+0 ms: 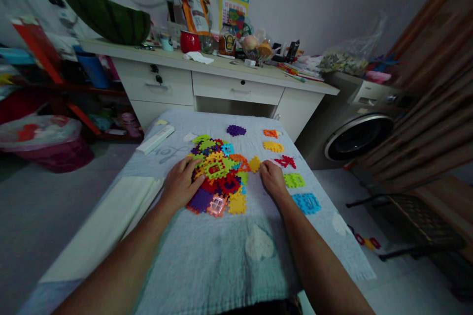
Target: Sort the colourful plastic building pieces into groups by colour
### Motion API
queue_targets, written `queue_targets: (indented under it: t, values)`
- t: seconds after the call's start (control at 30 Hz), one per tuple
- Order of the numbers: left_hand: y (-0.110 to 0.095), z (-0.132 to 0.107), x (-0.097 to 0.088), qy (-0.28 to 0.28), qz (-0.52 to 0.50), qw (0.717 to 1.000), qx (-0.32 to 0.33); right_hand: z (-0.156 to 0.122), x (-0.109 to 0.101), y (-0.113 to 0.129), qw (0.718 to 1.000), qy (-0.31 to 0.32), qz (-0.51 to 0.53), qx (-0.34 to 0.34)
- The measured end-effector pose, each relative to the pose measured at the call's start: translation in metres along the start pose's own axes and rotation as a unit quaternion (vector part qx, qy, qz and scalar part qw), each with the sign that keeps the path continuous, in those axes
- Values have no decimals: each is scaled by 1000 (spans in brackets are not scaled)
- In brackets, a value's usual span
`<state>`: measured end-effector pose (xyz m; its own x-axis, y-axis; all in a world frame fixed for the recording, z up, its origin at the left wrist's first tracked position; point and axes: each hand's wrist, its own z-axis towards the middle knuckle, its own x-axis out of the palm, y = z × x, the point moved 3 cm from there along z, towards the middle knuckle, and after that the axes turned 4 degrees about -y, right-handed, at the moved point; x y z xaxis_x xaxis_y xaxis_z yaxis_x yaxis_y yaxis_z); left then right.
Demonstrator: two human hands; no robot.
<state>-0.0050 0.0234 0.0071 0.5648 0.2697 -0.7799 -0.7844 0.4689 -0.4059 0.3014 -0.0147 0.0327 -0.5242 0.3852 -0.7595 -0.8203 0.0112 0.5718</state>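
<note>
A heap of colourful plastic interlocking building tiles (218, 170) lies on the cloth-covered table. My left hand (181, 182) rests on the heap's left side, fingers apart, touching the tiles. Just right of the heap, my right hand (272, 177) is closed, its fingers curled. A yellow tile (254, 164) is at its fingertips; whether it is gripped I cannot tell. Beyond the right hand are separate tiles: orange (271, 133), yellow (273, 146), red (286, 161), green (294, 180) and blue (306, 203). A purple group (236, 130) sits farther back.
A white box (155, 139) lies at the table's back left. Behind stands a white desk (236, 86) bearing jars, a red pot (190, 41) and a large watermelon-shaped object (109, 17). A washing machine (351, 123) is at right, with a chair (417, 211) in front.
</note>
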Motion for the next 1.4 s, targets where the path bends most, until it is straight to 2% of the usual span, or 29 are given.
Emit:
queue_targets:
  t: [0.2, 0.33, 0.43, 0.53, 0.67, 0.93, 1.1, 1.27, 1.4]
  values:
    - [1, 0, 1, -2, 0, 1000, 0, 1, -3, -2, 1000, 7, 24, 17]
    - [0, 0, 0, 1, 3, 1000, 0, -2, -8, -2, 996, -40, -43, 64]
    - [0, -1, 0, 1, 1, 1000, -1, -4, -10, 3, 993, -59, -89, 55]
    - [1, -1, 0, -3, 2, 1000, 0, -4, -9, 8, 993, -33, -108, 24]
    - [1, -1, 1, -1, 5, 1000, 1, -6, -2, 12, 990, 26, -134, 19]
    - [-1, 0, -1, 5, 17, 1000, 3, -7, 4, 16, 976, 73, -205, -21]
    - [-1, -1, -1, 4, 17, 1000, -2, 27, -19, 4, 970, 79, -230, -24]
    - [-1, -1, 0, 6, 16, 1000, -1, 84, -50, -31, 964, 29, -263, 20]
    - [0, -1, 1, 6, 18, 1000, 1, 117, -56, -59, 962, 26, -266, 62]
